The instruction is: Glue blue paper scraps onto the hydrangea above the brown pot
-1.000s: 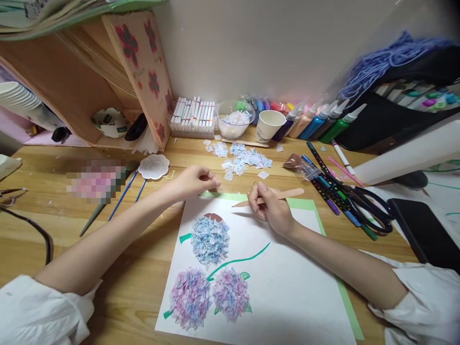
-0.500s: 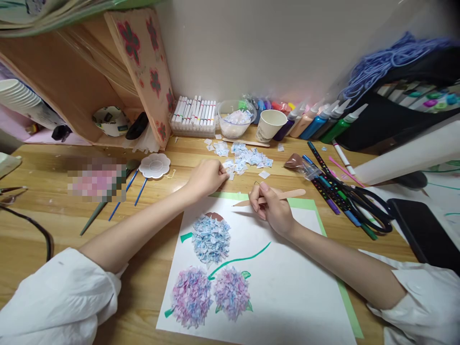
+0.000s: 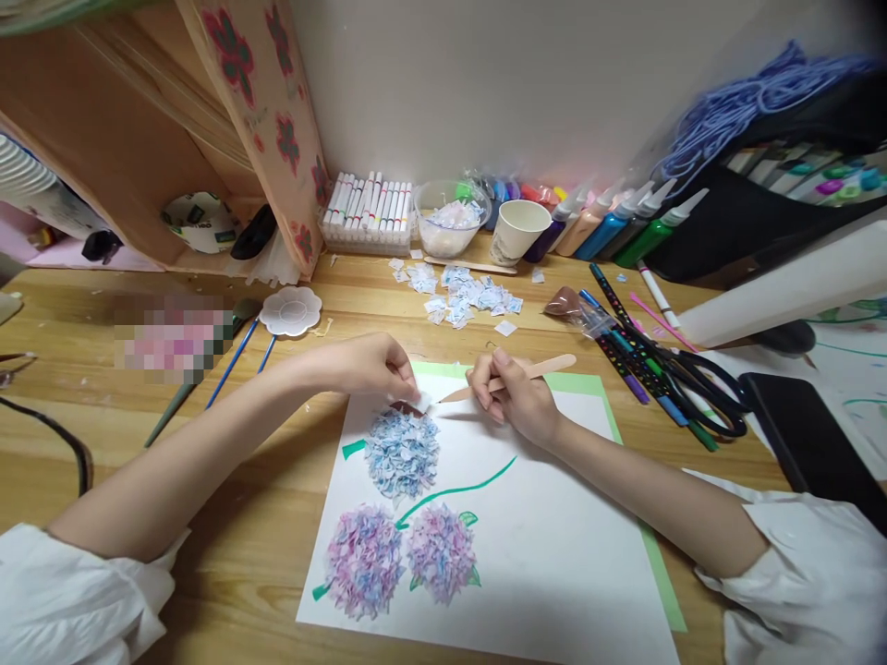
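My left hand [image 3: 380, 368] pinches a small pale paper square [image 3: 421, 401] at the top edge of the blue paper flower [image 3: 402, 453], beside a narrow brown patch. In my right hand [image 3: 516, 399] is a pointed wooden stick [image 3: 552, 366], its tip directed left, close to the paper square. The white sheet [image 3: 554, 554] lies under both hands and bears two pink-purple flowers [image 3: 365, 562] and green drawn stems. Behind my hands lies a loose pile of pale blue paper squares [image 3: 471, 291].
Along the wall stand a marker box [image 3: 367, 212], a clear bowl [image 3: 450, 235], a paper cup [image 3: 519, 231] and paint bottles [image 3: 651, 235]. Pens, black scissors [image 3: 713, 388] and a phone [image 3: 810, 443] lie right. A flower-shaped palette [image 3: 291, 310] and brushes lie left.
My left hand has moved from the paper pile down to the top of the blue flower, now with a paper square. My right hand still holds the stick, with its tip nearer the flower.
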### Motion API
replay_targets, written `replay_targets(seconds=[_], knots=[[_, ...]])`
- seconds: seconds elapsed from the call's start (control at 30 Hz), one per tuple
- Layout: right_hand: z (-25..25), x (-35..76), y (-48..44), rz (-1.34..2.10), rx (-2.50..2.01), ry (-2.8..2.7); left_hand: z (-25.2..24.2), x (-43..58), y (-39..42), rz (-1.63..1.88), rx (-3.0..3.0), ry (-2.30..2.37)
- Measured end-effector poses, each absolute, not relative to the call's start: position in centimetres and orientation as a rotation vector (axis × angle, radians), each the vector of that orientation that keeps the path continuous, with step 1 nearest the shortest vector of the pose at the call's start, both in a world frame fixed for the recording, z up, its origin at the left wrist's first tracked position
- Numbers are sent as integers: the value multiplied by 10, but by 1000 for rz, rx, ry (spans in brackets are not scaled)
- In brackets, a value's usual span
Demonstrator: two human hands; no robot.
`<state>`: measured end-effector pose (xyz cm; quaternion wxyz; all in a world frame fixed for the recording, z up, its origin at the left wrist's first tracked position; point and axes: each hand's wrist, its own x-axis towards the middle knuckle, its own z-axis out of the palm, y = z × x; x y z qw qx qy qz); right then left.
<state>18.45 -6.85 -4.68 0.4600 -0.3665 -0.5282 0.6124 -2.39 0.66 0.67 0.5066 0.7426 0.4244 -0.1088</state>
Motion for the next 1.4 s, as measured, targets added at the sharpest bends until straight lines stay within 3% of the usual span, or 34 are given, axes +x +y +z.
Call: replay_targets(seconds=[0.6, 0.87, 1.2, 1.4], knots=[[-47, 182, -70, 1678, -978, -1682, 17, -10, 3, -523, 2001, 961], [-47, 184, -68, 1546, -911, -1897, 4, -17, 0, -402, 2024, 949], [-36, 175, -62, 1125, -585, -2333, -3, -20, -6, -275, 2048, 958], [-30, 180, -67, 1123, -630, -2224, -2, -19, -7, -302, 2068, 963]])
